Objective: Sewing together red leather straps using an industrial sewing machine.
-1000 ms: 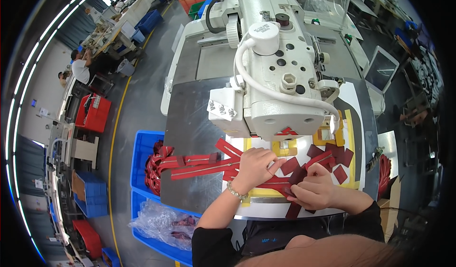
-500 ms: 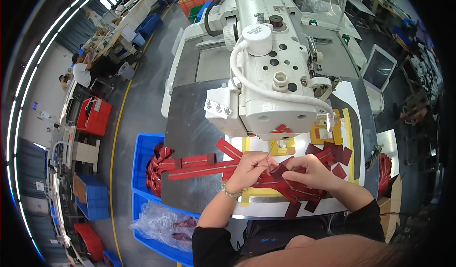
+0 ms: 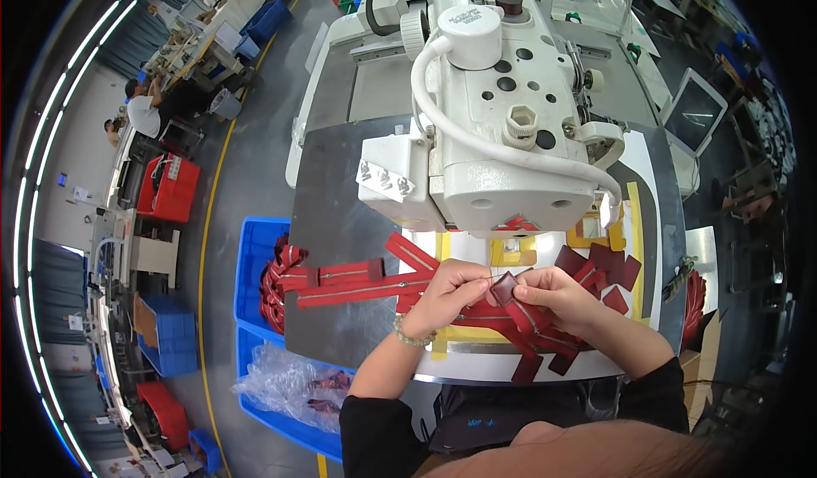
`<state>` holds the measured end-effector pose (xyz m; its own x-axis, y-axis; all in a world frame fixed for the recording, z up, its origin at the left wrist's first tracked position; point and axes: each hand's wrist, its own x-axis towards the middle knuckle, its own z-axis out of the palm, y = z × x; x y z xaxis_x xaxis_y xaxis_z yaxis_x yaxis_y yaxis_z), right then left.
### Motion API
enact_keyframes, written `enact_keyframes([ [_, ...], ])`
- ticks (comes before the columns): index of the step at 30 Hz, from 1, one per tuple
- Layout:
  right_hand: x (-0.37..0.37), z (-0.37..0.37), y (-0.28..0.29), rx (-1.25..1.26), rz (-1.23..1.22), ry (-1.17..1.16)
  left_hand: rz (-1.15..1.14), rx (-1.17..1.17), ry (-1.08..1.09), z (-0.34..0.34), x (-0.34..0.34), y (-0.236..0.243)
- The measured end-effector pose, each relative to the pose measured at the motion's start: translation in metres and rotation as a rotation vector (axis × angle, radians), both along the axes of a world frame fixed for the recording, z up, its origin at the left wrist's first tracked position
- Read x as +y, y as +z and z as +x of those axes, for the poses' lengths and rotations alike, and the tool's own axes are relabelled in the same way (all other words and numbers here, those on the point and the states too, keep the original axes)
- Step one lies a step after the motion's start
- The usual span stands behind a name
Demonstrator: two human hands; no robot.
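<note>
My left hand (image 3: 451, 295) is closed with thumb and finger pinched at the left of a dark red square patch (image 3: 505, 289), where fine thread-like strands show. My right hand (image 3: 549, 295) grips that patch from the right; it sits at the end of a red zipper strip (image 3: 528, 316). More red zipper strips (image 3: 357, 293) lie leftward across the metal table (image 3: 323, 189), and loose dark red squares (image 3: 602, 265) lie to the right. Behind the hands are yellow templates (image 3: 515, 250) under the head of a white sewing machine (image 3: 511, 180).
Blue bins (image 3: 255, 240) at the table's left hold red strips and clear plastic (image 3: 289, 376). A screen (image 3: 691, 112) stands at the right. A co-worker (image 3: 145, 104) sits across the aisle at upper left, with red crates (image 3: 166, 189) and blue crates (image 3: 166, 342) along that side.
My hands have drawn together. The dark patch and its zipper end have risen and moved left between my fingers, and my right hand has shifted up and left.
</note>
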<state>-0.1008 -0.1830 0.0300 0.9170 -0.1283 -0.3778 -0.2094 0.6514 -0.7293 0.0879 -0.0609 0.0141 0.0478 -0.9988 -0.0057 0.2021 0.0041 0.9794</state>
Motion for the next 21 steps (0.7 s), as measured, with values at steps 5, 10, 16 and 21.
enact_keyframes([
  [5, 0.001, 0.000, -0.012, 0.012, 0.166, -0.021, -0.001, 0.018, 0.014, -0.004, -0.001, 0.002],
  [10, 0.001, 0.000, -0.013, 0.051, 0.339, 0.004, 0.024, 0.005, 0.000, -0.002, 0.000, 0.002],
  [16, 0.002, 0.000, -0.014, 0.064, 0.368, -0.005, 0.011, 0.039, 0.000, -0.004, -0.002, 0.000],
  [21, 0.004, 0.001, -0.015, 0.055, 0.398, 0.010, 0.011, 0.043, -0.019, -0.002, -0.001, 0.000],
])
